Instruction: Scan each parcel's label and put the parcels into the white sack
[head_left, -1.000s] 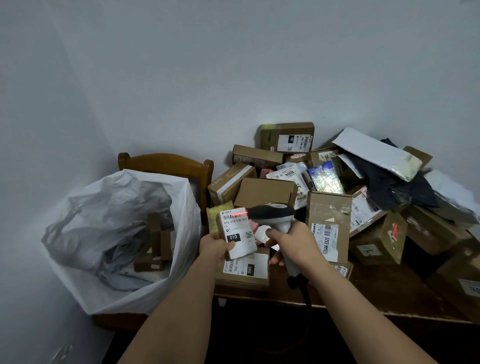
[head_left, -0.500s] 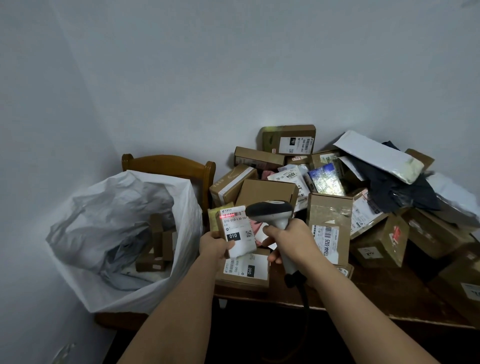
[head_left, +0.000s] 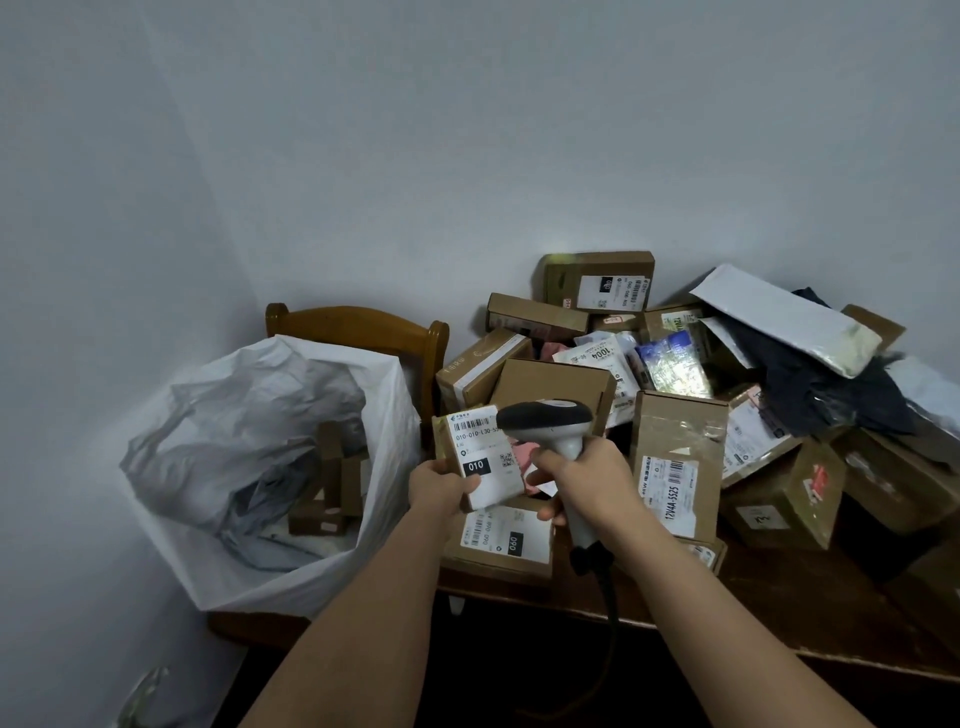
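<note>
Left hand (head_left: 439, 486) grips a small parcel (head_left: 480, 457) label-up, tilted toward the scanner (head_left: 550, 423) for reading. Right hand (head_left: 582, 480) is wrapped round the scanner's handle, head just above the label. Sack (head_left: 291, 577) stands open beside the counter (head_left: 810, 618), within reach for dropping.

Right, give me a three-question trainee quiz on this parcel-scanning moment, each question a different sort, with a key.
1. True or false: the left hand holds the small parcel whose label reads 010.
2. Multiple choice: the right hand grips A) a black mailer, B) the scanner, C) the sack's rim.
3. Fill in: the white sack rests on a wooden ____, left of the table.

Key: 1 true; 2 B; 3 chair.
</note>
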